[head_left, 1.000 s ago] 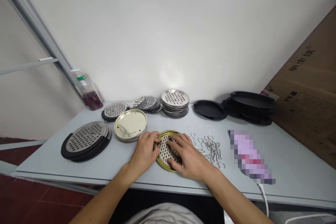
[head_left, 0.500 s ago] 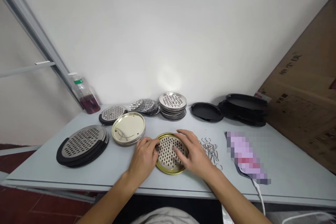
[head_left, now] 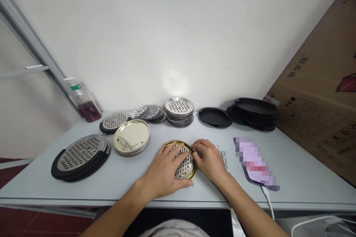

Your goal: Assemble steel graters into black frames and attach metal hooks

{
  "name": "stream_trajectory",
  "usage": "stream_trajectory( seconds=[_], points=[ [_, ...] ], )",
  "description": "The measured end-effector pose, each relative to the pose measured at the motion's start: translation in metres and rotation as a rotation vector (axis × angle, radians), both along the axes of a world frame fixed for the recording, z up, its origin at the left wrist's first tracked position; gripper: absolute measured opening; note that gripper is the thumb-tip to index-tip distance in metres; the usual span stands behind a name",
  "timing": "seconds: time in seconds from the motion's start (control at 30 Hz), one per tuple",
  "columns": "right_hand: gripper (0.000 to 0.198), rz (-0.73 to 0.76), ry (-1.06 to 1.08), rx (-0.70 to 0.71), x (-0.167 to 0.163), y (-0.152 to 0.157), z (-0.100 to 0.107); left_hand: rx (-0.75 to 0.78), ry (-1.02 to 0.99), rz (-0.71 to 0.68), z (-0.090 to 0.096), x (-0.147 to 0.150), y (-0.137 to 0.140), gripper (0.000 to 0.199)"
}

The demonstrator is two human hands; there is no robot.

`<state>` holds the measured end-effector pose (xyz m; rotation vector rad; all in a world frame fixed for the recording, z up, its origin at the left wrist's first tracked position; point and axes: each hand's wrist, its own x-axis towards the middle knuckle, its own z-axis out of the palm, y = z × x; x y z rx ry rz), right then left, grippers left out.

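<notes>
In front of me lies a round metal grater plate (head_left: 184, 166) with rows of slots, set inside a gold-rimmed lid (head_left: 194, 176). My left hand (head_left: 167, 172) rests across the plate, fingers spread and thumb stretched along the near side; it hides the plate's left part. At the right rim, my right hand (head_left: 210, 159) is closed, its thumb and curled fingers pinching the lid's edge. Whether a small piece is also between those fingers, I cannot tell. Partly behind that hand lie wire-like metal clips (head_left: 222, 155).
Left stand black-edged graters (head_left: 83, 152) and stacked gold lids (head_left: 132, 137). Along the wall are a bottle of dark red liquid (head_left: 89, 109), loose grater plates (head_left: 150, 113), a grater stack (head_left: 179, 107) and black trays (head_left: 214, 117). A phone (head_left: 254, 163) with cable and cardboard box (head_left: 314, 92) are right.
My left hand has moved from the left rim onto the plate and spread out. My right hand has drawn back from over the plate and closed at its right edge. The view shifted slightly.
</notes>
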<state>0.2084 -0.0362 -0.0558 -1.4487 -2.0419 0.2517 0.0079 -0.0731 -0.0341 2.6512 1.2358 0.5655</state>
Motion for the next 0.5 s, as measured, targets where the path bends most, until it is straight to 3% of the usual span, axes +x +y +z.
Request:
stream_trajectory(
  seconds=[0.5],
  points=[
    [0.025, -0.004, -0.108, 0.0, -0.008, -0.012, -0.005, -0.041, 0.02, 0.022, -0.006, 0.012, 0.0, 0.088]
  ],
)
